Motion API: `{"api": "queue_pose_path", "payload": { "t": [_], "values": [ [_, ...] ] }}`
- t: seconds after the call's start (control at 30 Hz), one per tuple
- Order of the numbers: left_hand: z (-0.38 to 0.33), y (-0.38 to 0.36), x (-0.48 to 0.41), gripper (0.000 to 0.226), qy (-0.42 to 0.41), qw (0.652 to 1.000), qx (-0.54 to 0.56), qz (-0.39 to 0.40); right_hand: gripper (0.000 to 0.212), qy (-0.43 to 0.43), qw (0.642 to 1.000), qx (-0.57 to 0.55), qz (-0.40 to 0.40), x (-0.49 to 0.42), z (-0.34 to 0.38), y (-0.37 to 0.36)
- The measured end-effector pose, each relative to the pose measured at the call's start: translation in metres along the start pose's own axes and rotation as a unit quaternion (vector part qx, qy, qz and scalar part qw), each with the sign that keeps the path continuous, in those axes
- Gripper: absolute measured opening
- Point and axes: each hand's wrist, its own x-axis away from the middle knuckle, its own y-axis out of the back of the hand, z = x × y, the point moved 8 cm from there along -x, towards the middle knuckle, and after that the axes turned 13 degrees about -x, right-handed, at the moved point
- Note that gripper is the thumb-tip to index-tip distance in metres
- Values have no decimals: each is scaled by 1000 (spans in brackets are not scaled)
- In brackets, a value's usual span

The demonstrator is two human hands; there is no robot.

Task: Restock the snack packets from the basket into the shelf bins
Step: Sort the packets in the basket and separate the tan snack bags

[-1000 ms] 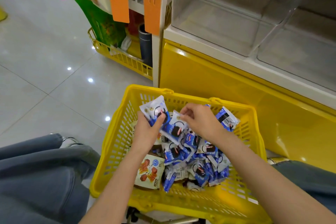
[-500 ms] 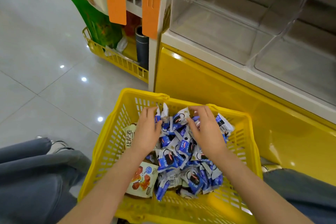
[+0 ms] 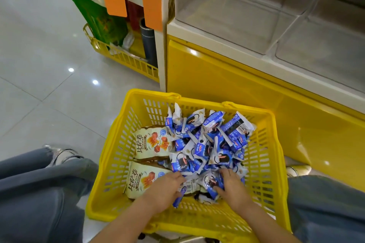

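- Head camera looks down into a yellow plastic basket with slotted walls (image 3: 118, 154). It stands on the pale tiled floor (image 3: 39, 65) between my knees, just in front of the glossy yellow base of the shelf (image 3: 227, 85).
- In the basket lies a loose heap of small blue-and-white foil snack packets (image 3: 205, 144). It fills the middle and the right part.
- At the left side of the basket lie two bigger beige packets with red-brown pictures (image 3: 152, 142), one behind the other and touching the heap.
- My left hand (image 3: 164, 189) is at the near edge of the heap. Its fingers curl over some of the blue-and-white packets, and one packet sticks out from under the palm.
- My right hand (image 3: 233, 187) is just beside it, also at the near edge. The thumb and fingers are bent round a packet with a dark biscuit printed on it.
- Both hands are low inside the basket, and no packet is lifted above its rim.
- Above the yellow base stand the clear plastic shelf bins (image 3: 237, 16). In the two bins that I can see, only the bare bottom shows, and I find no packet in them.
- My judgement is that the restocking is at its beginning. Nothing visible is placed in the bins, and the whole heap waits in the basket.
- The step in hand seems to be collecting a handful from the heap.
- What is left is to carry this handful up to a bin, and then to repeat this many times. I think the two beige packets need a place of their own.
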Motion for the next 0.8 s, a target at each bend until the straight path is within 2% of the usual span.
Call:
{"api": "queue_pose_path", "payload": {
  "t": [0.1, 0.17, 0.27, 0.37, 0.47, 0.53, 0.6, 0.7, 0.8],
  "values": [
    [-1, -2, -8, 49, -38, 996, -72, 22, 55, -30, 999, -28, 33, -6, -5, -7],
    [-2, 0, -14, 42, -53, 994, -95, 18, 56, -57, 994, -75, 61, -6, -10, -16],
    [-1, -1, -18, 26, -58, 994, -88, -2, 41, -86, 988, -95, 83, -4, -12, -28],
    [-2, 3, -16, 9, -78, 996, -1, -38, 30, -105, 983, -123, 85, -7, -13, -30],
    [-2, 24, -8, 13, -53, 985, 134, -92, 38, -109, 975, -175, 78, -8, -13, -29],
    [3, 36, 0, 13, 2, 962, 253, -107, 52, -122, 965, -222, 66, -6, -11, -32],
    [7, 48, 8, 10, 48, 931, 340, -128, 54, -130, 960, -244, 51, -6, -9, -32],
    [16, 62, 23, 15, 108, 882, 425, -171, 18, -126, 962, -229, 74, -5, -6, -37],
    [29, 62, 39, 13, 198, 841, 465, -194, 41, -113, 968, -200, 103, -3, 0, -41]
  ]
}}
